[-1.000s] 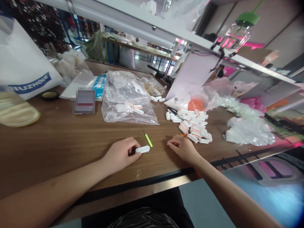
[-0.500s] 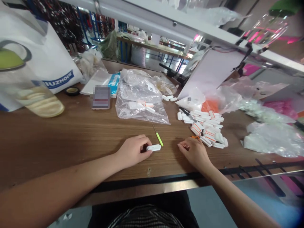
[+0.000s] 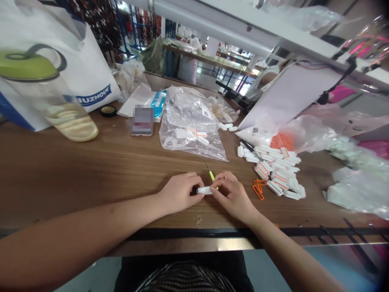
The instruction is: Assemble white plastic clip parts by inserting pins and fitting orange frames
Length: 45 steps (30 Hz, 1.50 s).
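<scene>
My left hand [image 3: 184, 191] pinches the left end of a small white rectangular plastic piece [image 3: 204, 190] just above the table. Thumb and fingers of my right hand [image 3: 231, 194] close on its right end; whether they also hold something smaller is hidden. Behind the right fingertips lies a thin tool with a yellow-green handle [image 3: 212, 175] and a narrow metal shaft, partly covered. Several orange rectangular frames [image 3: 258, 189] rest right of my right hand. Beyond them is a pile of similar white pieces [image 3: 278, 170], some edged in orange, with a dark slim tool [image 3: 251, 149] on top.
A clear plastic bag [image 3: 190, 121] with white pieces lies ahead. Left of it are a phone [image 3: 142, 121], a roll of black tape [image 3: 108, 111] and a bottle with a green lid [image 3: 69, 109]. More plastic bags [image 3: 358, 190] lie at the right. The table's dark front edge [image 3: 194, 234] is near me.
My right hand has moved left from beside the orange frames to the white plastic piece and now grips its right end. My left hand keeps its hold. The whole view has shifted slightly.
</scene>
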Available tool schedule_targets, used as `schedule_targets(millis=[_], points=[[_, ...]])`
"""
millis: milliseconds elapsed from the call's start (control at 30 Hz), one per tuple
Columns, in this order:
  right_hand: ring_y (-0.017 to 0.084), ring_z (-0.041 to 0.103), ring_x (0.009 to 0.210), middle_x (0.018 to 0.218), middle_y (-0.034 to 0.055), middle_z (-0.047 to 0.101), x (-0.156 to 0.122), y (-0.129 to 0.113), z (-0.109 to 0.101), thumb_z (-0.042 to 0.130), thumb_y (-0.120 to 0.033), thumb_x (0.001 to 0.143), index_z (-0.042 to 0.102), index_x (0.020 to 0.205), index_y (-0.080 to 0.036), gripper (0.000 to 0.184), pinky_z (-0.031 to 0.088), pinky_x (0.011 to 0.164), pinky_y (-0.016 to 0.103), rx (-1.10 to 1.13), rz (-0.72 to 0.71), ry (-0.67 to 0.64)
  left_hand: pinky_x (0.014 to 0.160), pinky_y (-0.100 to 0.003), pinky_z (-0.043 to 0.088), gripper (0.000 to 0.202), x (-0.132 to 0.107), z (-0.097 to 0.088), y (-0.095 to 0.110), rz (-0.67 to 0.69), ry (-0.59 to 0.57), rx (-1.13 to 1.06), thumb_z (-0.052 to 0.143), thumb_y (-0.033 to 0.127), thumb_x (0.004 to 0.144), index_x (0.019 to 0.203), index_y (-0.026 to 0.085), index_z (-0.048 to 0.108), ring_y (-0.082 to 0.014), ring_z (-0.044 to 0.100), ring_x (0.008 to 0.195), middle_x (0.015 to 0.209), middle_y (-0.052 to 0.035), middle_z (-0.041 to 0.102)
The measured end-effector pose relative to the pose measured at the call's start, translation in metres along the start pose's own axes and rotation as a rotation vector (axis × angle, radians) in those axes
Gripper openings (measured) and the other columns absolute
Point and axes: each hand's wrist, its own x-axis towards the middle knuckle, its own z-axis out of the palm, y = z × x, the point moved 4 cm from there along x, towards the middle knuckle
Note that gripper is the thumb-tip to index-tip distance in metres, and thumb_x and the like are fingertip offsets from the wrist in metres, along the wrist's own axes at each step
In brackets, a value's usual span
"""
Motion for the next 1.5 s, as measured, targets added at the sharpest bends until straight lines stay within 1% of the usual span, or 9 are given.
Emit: schedule_targets(millis=[133,433,567,700,967,1200,1333,1400,1500], points=[[0.02,0.057,0.091,0.092,0.0045,0.06,-0.002,0.004,0.0,0.06,-0.022,0.09,0.067,0.083,-0.022,0.009,0.045,0.087,0.038,0.03,-0.007,0.002,0.061,-0.028,0.041,0.007,0.0,0.0,0.0,0.01,0.01,-0.001,0.065,0.027,0.083,0.087,0.021,0.065,-0.0123,0.052,0.064,0.076,0.0021,0.057],[0.02,0.057,0.088,0.09,0.0049,0.06,-0.003,-0.001,0.0,0.061,-0.022,0.089,0.066,0.082,-0.022,0.009,0.047,0.083,0.039,-0.017,-0.061,0.054,0.063,-0.029,0.043,0.008,0.0,0.0,0.0,0.017,0.004,0.001,0.064,0.029,0.084,0.088,0.022,0.064,-0.0135,0.055,0.067,0.077,0.0016,0.058],[0.021,0.057,0.088,0.09,0.005,0.06,-0.003,0.0,0.001,0.06,-0.024,0.09,0.065,0.082,-0.023,0.01,0.048,0.082,0.039,-0.016,-0.062,0.064,0.062,-0.028,0.042,0.008,0.0,0.0,0.0,0.02,0.012,0.0,0.064,0.028,0.084,0.088,0.021,0.064,-0.0132,0.054,0.066,0.078,0.0013,0.058],[0.021,0.057,0.088,0.09,0.0049,0.06,-0.004,0.0,0.002,0.06,-0.022,0.089,0.065,0.082,-0.023,0.009,0.048,0.081,0.038,-0.011,-0.068,0.065,0.062,-0.028,0.041,0.007,-0.001,0.0,0.0,0.023,0.013,-0.006,0.064,0.027,0.084,0.088,0.021,0.064,-0.0126,0.053,0.064,0.078,0.0016,0.058],[0.02,0.057,0.088,0.09,0.0045,0.06,-0.005,0.0,0.002,0.06,-0.021,0.09,0.064,0.082,-0.023,0.009,0.048,0.08,0.038,-0.005,-0.062,0.065,0.063,-0.028,0.042,0.008,-0.001,-0.001,0.001,0.025,0.002,-0.004,0.064,0.027,0.084,0.089,0.02,0.064,-0.0133,0.054,0.066,0.078,0.0012,0.058],[0.02,0.056,0.086,0.088,0.0048,0.061,-0.005,-0.004,0.002,0.062,-0.018,0.089,0.066,0.083,-0.022,0.008,0.048,0.078,0.038,-0.04,-0.13,0.091,0.063,-0.028,0.042,0.008,-0.001,0.0,0.0,0.031,0.014,-0.012,0.064,0.028,0.085,0.089,0.021,0.064,-0.0132,0.054,0.067,0.079,0.0013,0.058],[0.02,0.056,0.085,0.089,0.0049,0.063,-0.007,-0.006,-0.003,0.06,-0.013,0.088,0.07,0.09,-0.023,0.014,0.047,0.077,0.039,-0.044,-0.172,0.145,0.063,-0.027,0.041,0.006,-0.001,-0.002,0.002,0.031,0.02,-0.029,0.064,0.026,0.084,0.088,0.022,0.065,-0.0124,0.053,0.065,0.076,0.0027,0.057],[0.02,0.057,0.086,0.092,0.0053,0.064,-0.008,-0.006,-0.005,0.06,-0.013,0.087,0.071,0.094,-0.023,0.016,0.046,0.078,0.04,-0.071,-0.203,0.151,0.063,-0.026,0.04,0.006,-0.002,-0.002,0.002,0.031,0.018,-0.041,0.064,0.025,0.083,0.088,0.022,0.065,-0.0122,0.053,0.065,0.075,0.0029,0.056],[0.021,0.056,0.086,0.095,0.0054,0.064,-0.009,-0.01,-0.006,0.063,-0.014,0.084,0.073,0.093,-0.023,0.016,0.043,0.078,0.041,-0.152,-0.255,0.136,0.063,-0.026,0.04,0.006,-0.002,-0.001,0.001,0.021,0.017,-0.043,0.064,0.025,0.083,0.088,0.022,0.065,-0.0123,0.052,0.065,0.075,0.0029,0.056]])
